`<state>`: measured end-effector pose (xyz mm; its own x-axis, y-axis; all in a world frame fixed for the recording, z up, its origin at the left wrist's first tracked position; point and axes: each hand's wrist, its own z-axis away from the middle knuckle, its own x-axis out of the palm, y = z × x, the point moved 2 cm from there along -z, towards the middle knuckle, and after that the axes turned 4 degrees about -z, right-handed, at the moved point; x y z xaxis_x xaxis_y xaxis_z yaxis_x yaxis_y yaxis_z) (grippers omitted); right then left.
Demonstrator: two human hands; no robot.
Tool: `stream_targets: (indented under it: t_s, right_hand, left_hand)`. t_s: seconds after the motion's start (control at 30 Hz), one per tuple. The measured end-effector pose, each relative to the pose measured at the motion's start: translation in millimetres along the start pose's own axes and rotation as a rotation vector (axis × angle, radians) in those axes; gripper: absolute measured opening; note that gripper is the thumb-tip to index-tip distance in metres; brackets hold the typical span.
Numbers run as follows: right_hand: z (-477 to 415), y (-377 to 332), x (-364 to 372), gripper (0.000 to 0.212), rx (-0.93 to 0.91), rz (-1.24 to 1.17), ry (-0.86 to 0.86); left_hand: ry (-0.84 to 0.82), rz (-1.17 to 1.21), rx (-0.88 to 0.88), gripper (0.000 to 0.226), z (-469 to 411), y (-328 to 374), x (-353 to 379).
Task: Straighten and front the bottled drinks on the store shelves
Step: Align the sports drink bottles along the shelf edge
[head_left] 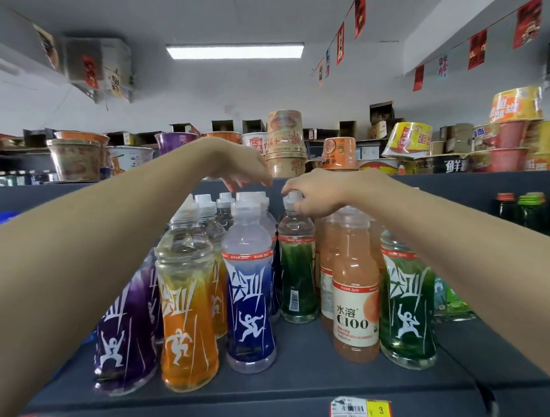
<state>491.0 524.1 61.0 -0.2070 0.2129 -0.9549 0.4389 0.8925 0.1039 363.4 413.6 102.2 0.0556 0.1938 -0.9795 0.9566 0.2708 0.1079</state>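
Here, seen from the head, the right hand (318,194) grips the cap of a green bottle (297,271). It stands back on the dark shelf (310,380), behind the front row. The left hand (242,173) hangs loose over the white caps (203,199), holding nothing. A pink bottle (355,300) says "水溶 C100". A yellow price tag (360,409) says 3.

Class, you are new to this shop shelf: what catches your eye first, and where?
The right hand grips the cap of the rear green bottle at the centre, while the left hand hovers open above the white caps. A bright front row stands below: purple bottle, orange bottle, blue bottle, left to right.
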Motion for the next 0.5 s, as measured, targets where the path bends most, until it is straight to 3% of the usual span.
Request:
stream_targets:
  t_s: [0.1, 0.2, 0.33, 0.5]
  right_hand:
    - [-4, 5, 0, 0.047, 0.009, -0.120, 0.019]
    - [-5, 7, -1, 0.052, 0.030, -0.159, 0.060]
    - [-3, 4, -4, 0.053, 0.027, -0.074, 0.065]
    - [1, -2, -7, 0.048, 0.044, 0.043, 0.062]
  left_hand:
    - [-0.095, -0.011, -0.052, 0.045, -4, -1, 2]
    - [-0.113, -0.076, -0.053, 0.037, -11, 0, 8]
    - [-0.051, -0.116, -0.053, 0.029, -14, -3, 10]
    - [-0.069, -0.044, -0.043, 0.046, -5, 2, 9]
